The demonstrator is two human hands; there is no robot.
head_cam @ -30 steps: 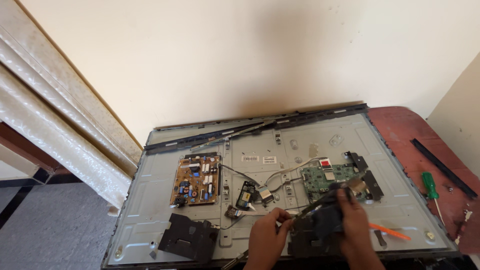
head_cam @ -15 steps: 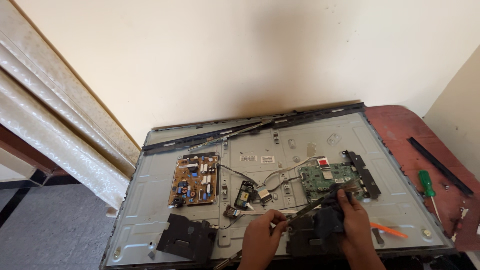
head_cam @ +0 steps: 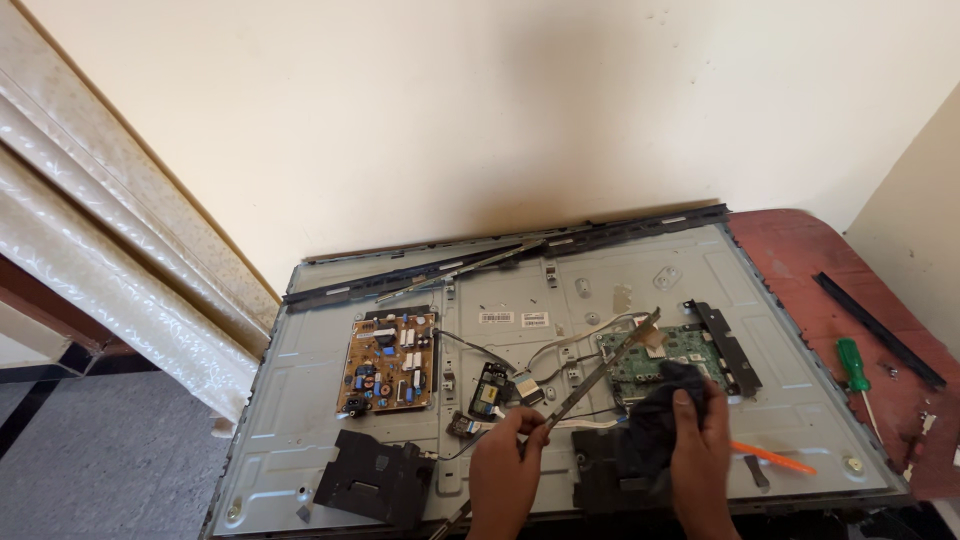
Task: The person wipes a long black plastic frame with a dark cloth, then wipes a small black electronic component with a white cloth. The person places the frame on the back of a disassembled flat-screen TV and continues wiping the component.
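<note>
While the left hand (head_cam: pixel 507 455) pinches a thin metal strip (head_cam: pixel 600 375), the right hand (head_cam: pixel 700 450) clutches a dark cloth (head_cam: pixel 655 425).

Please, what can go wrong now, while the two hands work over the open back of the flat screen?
1. The left hand holds a long thin metal strip slanting over the green circuit board; it might scrape parts or catch the loose cables.
2. The right hand presses a dark cloth beside that board; it could snag small parts.
3. The green screwdriver lies near the table edge and might roll off.
</note>
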